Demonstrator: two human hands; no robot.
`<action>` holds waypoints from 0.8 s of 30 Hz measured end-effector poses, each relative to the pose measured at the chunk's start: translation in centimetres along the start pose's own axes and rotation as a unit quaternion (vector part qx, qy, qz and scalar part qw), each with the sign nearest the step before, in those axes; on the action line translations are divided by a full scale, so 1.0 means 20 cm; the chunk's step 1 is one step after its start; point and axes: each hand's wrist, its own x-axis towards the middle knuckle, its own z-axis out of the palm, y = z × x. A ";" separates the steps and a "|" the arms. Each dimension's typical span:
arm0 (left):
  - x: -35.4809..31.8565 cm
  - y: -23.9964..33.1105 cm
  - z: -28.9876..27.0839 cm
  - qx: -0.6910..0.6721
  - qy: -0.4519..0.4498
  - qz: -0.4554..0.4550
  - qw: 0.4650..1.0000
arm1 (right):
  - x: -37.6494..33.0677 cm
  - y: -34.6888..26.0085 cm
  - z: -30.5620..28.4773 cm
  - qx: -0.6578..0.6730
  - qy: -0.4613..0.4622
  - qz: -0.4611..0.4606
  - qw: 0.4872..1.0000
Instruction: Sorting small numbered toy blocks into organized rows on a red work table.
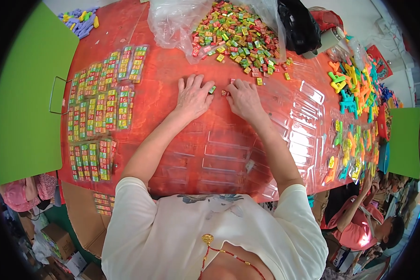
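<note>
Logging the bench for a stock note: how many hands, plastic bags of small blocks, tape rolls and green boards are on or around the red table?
Hands: 2, left hand and right hand
Clear bag: 1
Tape roll: 1
Green boards: 2
Total: 6

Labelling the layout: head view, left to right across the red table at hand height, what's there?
Green board → filled clear trays of small coloured blocks → left hand → right hand → empty clear trays → heap of bright plastic toy pieces → second green board.
</note>
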 end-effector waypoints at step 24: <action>-0.07 -0.01 -0.11 -0.019 -0.030 -0.022 0.999 | 0.10 0.02 0.08 -0.035 -0.022 0.049 0.998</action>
